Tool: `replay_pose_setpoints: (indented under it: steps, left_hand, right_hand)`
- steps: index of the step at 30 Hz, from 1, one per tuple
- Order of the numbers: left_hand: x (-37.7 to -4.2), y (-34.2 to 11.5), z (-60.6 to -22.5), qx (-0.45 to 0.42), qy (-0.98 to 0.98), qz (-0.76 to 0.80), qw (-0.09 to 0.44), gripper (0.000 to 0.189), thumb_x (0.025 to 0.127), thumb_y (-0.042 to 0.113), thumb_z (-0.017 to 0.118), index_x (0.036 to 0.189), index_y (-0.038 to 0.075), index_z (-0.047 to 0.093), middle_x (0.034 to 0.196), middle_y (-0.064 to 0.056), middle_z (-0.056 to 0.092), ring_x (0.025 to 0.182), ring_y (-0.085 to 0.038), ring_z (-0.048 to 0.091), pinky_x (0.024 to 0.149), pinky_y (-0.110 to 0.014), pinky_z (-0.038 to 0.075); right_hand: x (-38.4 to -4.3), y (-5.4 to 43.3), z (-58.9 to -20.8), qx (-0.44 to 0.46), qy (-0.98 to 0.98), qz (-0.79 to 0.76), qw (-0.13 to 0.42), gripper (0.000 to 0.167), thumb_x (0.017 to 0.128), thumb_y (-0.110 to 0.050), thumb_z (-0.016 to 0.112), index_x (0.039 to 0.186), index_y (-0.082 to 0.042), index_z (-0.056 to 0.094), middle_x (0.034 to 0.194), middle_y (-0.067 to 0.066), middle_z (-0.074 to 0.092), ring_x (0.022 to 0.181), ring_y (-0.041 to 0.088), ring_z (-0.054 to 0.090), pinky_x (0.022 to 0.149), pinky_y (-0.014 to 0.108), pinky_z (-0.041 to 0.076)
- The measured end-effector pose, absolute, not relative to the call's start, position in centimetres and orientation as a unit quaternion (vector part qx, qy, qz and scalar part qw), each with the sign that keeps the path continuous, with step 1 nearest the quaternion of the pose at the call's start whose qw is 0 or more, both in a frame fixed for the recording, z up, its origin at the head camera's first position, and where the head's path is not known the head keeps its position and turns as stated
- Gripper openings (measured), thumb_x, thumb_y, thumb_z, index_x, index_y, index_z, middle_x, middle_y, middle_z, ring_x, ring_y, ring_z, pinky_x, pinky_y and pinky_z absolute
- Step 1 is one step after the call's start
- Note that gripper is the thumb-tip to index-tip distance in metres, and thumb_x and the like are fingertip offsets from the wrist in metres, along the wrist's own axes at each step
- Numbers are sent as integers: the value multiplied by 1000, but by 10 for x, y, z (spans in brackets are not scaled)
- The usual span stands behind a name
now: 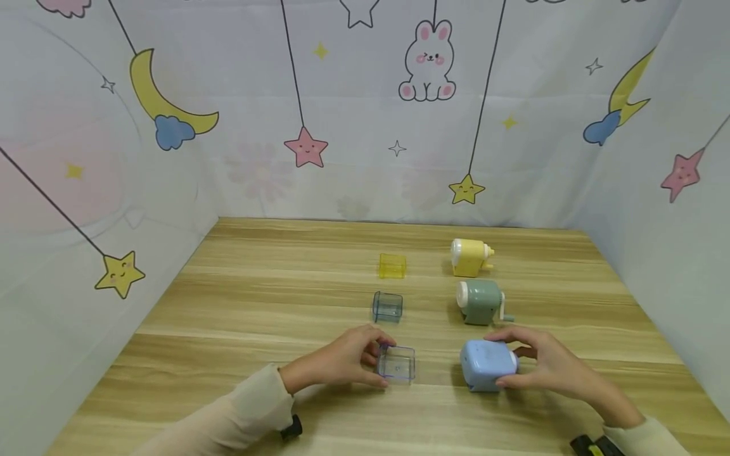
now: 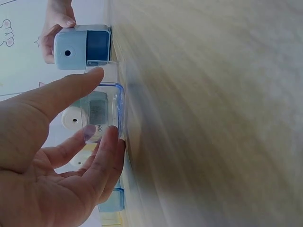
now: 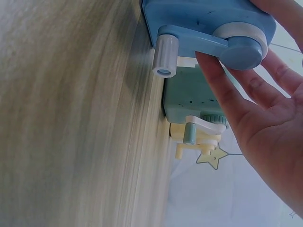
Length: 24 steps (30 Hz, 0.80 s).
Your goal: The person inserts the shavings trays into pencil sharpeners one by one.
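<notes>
My left hand (image 1: 350,360) holds a clear plastic shavings drawer with a purple-blue rim (image 1: 397,364), thumb on one side and fingers on the other. To its right, my right hand (image 1: 550,367) grips a light blue crank pencil sharpener (image 1: 485,366) across its body. The left wrist view shows a pencil hole in the sharpener's front (image 2: 70,49) and a darker blue area beside it. In the right wrist view, the sharpener's crank handle (image 3: 199,40) lies beside my fingers. Drawer and sharpener stand apart on the wooden table (image 1: 228,297).
Behind the blue sharpener stand a grey-green sharpener (image 1: 481,301) and a yellow sharpener (image 1: 469,258), both with cranks. Beyond the held drawer lie a grey-blue clear drawer (image 1: 388,307) and a yellow clear drawer (image 1: 392,266). A patterned cloth (image 1: 371,190) encloses the table's back and sides.
</notes>
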<state>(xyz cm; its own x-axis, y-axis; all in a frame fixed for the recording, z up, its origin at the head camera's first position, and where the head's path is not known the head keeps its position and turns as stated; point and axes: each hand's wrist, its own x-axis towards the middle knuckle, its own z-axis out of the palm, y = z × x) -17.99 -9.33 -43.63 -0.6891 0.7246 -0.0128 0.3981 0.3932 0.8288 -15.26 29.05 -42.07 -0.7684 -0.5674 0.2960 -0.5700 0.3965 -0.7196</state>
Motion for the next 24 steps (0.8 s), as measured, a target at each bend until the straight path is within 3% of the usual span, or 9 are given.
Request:
replay_pose_setpoints:
  steps: [24]
  left_hand:
    - [-178,-66,-436,345,820,413,193,59,78,13,87,128,1,57,115,-7,53,97,-7,56,82,-14,53]
  right_hand:
    - [-154,290,-422,358,-822,442,11,56,69,-8,92,119,-8,66,118,4,67,105,6,60,78,27,59]
